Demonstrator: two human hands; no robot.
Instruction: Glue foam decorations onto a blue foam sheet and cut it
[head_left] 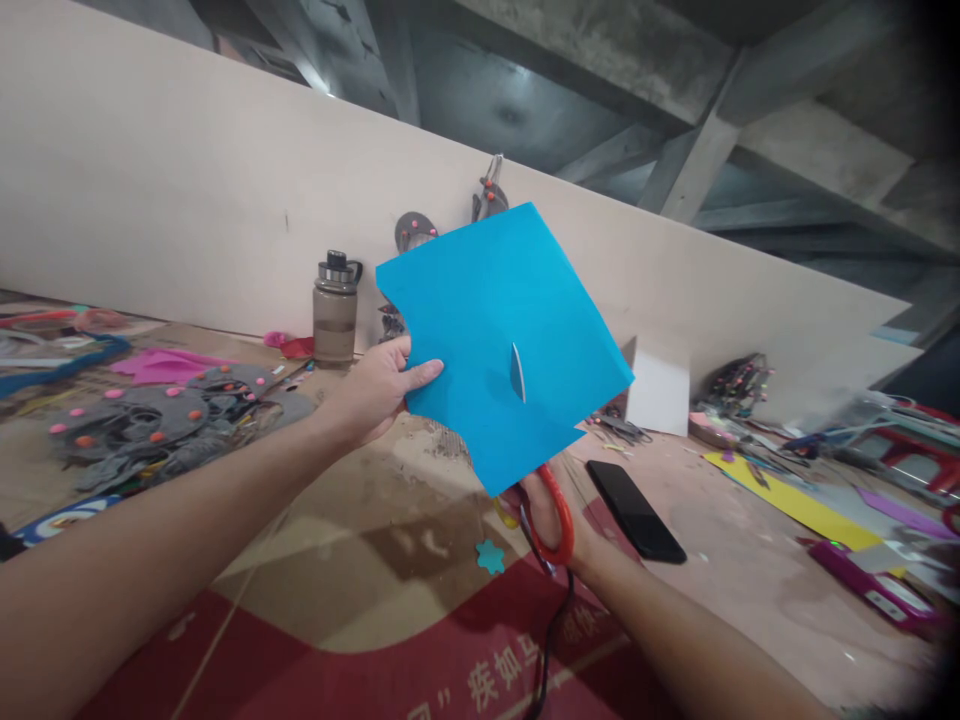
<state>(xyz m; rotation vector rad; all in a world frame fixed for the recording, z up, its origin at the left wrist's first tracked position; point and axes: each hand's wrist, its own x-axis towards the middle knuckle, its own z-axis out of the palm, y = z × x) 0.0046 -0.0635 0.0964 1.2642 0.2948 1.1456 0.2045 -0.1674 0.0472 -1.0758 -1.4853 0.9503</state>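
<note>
My left hand (386, 385) grips a bright blue sheet (480, 300) by its left edge, thumb on the near face. Curved notches are cut out of the sheet's left and lower-left sides. Behind the sheet's lower corner, my right hand (544, 515) is closed around scissors (562, 530) with orange-red handle loops. A pale pointed blade tip (518, 374) sticks through a slit in the middle of the sheet; the rest of the blades is hidden behind it. Below, a small teal flower-shaped cutout (490, 557) lies on the table.
A black phone (636, 510) lies right of my right hand. A grey water bottle (334, 310) stands by the white partition (187, 190). Grey pieces with pink and orange balls (142, 420) are heaped at left. Yellow sheet (787, 495) and magenta device (874, 585) lie at right.
</note>
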